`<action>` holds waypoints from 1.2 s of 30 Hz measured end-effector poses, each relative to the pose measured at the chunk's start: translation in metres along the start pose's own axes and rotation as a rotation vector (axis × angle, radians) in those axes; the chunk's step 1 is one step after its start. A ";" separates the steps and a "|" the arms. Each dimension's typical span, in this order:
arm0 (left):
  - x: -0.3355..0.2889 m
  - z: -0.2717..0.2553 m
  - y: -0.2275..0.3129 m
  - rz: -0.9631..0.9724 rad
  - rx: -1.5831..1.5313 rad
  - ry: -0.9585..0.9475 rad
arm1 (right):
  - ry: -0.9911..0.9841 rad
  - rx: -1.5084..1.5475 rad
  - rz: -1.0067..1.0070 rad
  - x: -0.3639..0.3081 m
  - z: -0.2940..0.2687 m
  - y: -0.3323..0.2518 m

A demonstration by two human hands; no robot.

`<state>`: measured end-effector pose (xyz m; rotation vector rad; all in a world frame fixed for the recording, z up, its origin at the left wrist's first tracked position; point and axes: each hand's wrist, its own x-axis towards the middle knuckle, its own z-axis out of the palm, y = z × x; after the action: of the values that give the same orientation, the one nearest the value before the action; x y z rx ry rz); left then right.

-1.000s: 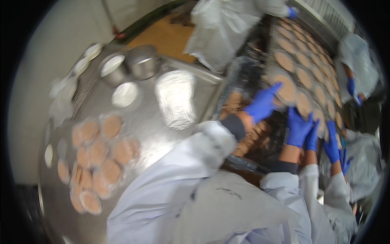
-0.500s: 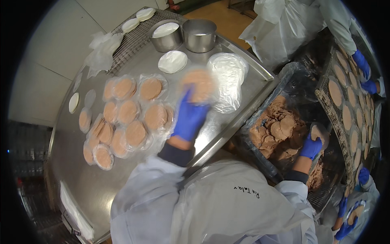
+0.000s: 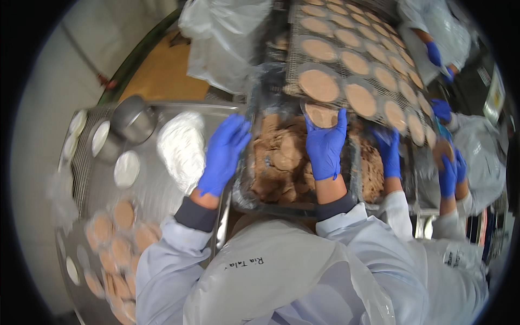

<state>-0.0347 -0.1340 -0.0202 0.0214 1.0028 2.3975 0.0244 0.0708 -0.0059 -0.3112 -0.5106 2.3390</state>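
Hands, two, both covered by blue gloves: the left hand [image 3: 221, 154] is held with fingers extended and nothing visibly gripped, above the gap between table [image 3: 154, 200] and bin [image 3: 281, 209]; whether the film beside it is touched cannot be told. By the right hand [image 3: 326, 151] one round pinkish-brown patty [image 3: 322, 115] is grasped, its far part raised above the fingers, over the far side of the bin and just short of the mesh rack [image 3: 293, 66]. Bin, one, plastic-lined: filled with a heap of brown meat mixture [image 3: 279, 157]. Mesh rack, one, tilted in view: covered by rows of flat patties [image 3: 318, 85], each set on a clear film round. On the table, at left: one pile of clear, shiny film sheets [image 3: 181, 146], placed near the left hand; two round steel pots [image 3: 132, 122], placed side by side; one white disc stack [image 3: 127, 169], laid nearer; one cluster of film-covered patties [image 3: 120, 251], partly overlapped. At right: one co-worker's gloved hand [image 3: 388, 157], held at the rack's near edge; farther right, another patty [image 3: 442, 153] is held by a second co-worker's gloved hand [image 3: 448, 176].
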 end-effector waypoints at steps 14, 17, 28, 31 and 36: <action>0.031 0.101 -0.073 -0.025 0.052 -0.216 | 0.110 -0.123 -0.027 -0.019 -0.059 -0.060; 0.008 0.062 -0.061 0.100 0.626 -0.259 | -0.130 0.054 0.237 -0.063 -0.044 -0.033; -0.067 -0.141 -0.020 0.633 1.777 0.206 | 0.020 -0.126 0.408 -0.063 -0.042 -0.011; -0.049 -0.133 0.003 0.314 1.136 0.283 | -0.044 -0.099 0.410 -0.062 -0.036 -0.016; 0.007 -0.012 -0.005 0.337 0.625 -0.093 | -0.039 -0.009 0.245 -0.032 -0.051 -0.049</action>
<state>-0.0414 -0.1357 -0.0340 0.5590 1.7731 2.2301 0.0944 0.0951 -0.0271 -0.3499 -0.5268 2.5852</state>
